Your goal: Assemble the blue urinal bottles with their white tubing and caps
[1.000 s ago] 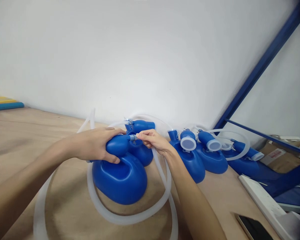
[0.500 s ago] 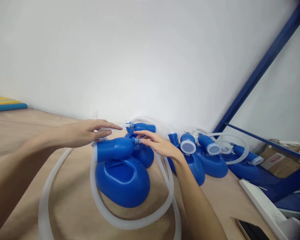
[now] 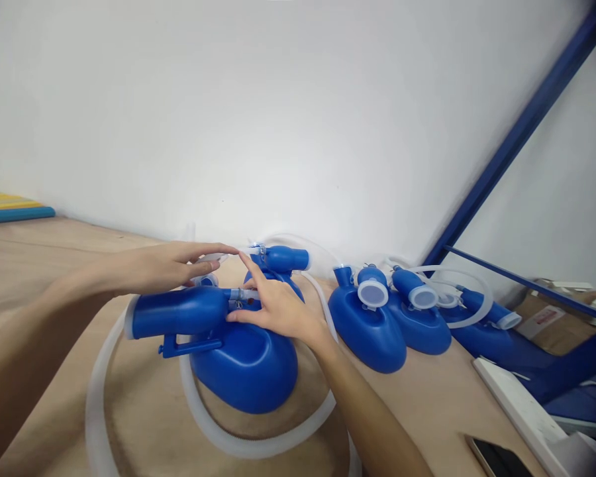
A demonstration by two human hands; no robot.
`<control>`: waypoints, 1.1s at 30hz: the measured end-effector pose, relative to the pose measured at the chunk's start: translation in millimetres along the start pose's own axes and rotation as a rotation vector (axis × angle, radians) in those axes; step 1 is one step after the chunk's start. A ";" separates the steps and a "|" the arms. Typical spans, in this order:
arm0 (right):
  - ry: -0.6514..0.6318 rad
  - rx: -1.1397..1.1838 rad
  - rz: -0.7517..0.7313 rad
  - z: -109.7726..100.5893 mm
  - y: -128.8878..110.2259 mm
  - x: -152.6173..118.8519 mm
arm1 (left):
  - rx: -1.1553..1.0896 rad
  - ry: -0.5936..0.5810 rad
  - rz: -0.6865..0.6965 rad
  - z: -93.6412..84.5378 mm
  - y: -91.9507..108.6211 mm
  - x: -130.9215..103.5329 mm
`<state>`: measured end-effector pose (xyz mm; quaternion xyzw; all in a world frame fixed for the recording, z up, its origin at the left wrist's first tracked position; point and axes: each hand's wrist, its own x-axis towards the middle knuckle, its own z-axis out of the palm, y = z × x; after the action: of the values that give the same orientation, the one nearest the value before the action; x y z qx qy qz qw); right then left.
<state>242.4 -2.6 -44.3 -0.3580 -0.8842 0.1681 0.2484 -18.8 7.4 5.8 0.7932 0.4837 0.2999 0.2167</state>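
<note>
My left hand (image 3: 166,265) reaches in from the left, fingers stretched out and thumb apart, above a blue cylinder (image 3: 181,311) with a pale end cap. A translucent piece shows between its thumb and fingers, seemingly behind them. My right hand (image 3: 275,305) is around the clear tube end (image 3: 248,295) at the cylinder's narrow end, beside a small metal clip (image 3: 238,301). Its index finger points up-left near my left fingertips. The cylinder lies sideways above a blue bottle (image 3: 248,377), with a blue bracket (image 3: 191,348) below it. A long white hose (image 3: 253,447) curls around the bottle.
Another blue bottle with a cylinder (image 3: 285,257) lies behind. Several more stand at right, including one bottle (image 3: 367,331). A phone (image 3: 499,457) lies at lower right, near a white ledge (image 3: 519,411) and a blue metal frame (image 3: 516,139). Yellow-blue item (image 3: 14,207) at left.
The blue cylinder has moved left and slightly down, uncovering the bracket. My right hand has moved left and down with the tube end, its index finger now raised. My left hand has barely moved.
</note>
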 end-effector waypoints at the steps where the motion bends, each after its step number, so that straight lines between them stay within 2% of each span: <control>1: 0.013 0.017 -0.027 -0.5 2.9 0.3 | 0.023 -0.059 -0.028 -1.9 -0.1 0.7; 2: 0.037 0.046 -0.064 -2.4 5.5 0.4 | 0.044 -0.077 -0.040 -4.0 0.8 1.1; 3: 0.066 0.083 -0.105 -5.4 7.7 0.3 | 0.057 -0.045 -0.034 -6.2 2.9 1.2; 6: 0.158 0.208 -0.172 -18.2 12.5 -1.0 | 0.016 0.128 0.032 -11.6 15.2 -1.8; 11: 0.258 0.337 -0.042 -39.0 19.2 -5.9 | -0.191 0.333 0.084 -13.4 36.6 -10.2; 15: 0.301 0.363 0.005 -52.1 25.9 -10.6 | -0.070 0.596 0.111 -13.6 39.8 -10.2; 17: 0.340 0.364 0.016 -56.3 29.8 -11.9 | -0.042 0.588 0.070 -13.2 39.3 -7.9; 21: 0.373 0.419 0.025 -58.8 35.6 -12.1 | -0.066 0.452 -0.030 -5.2 39.5 -1.3; 25: 0.349 0.436 -0.017 -59.1 32.3 -14.2 | -0.172 0.425 0.059 12.3 39.4 4.5; 28: 0.281 0.325 -0.037 -61.4 18.4 -19.0 | -0.281 0.437 0.160 22.9 38.4 5.6; 30: 0.247 0.216 -0.057 -62.7 4.3 -22.1 | -0.344 0.446 0.159 27.0 38.1 5.1; 33: 0.338 0.035 -0.065 -62.6 -17.0 -24.6 | -0.455 0.414 0.152 32.0 38.8 4.3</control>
<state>283.3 -24.5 7.2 -0.3479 -0.8380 0.1125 0.4050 29.4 -7.5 8.2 0.6803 0.3773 0.5709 0.2626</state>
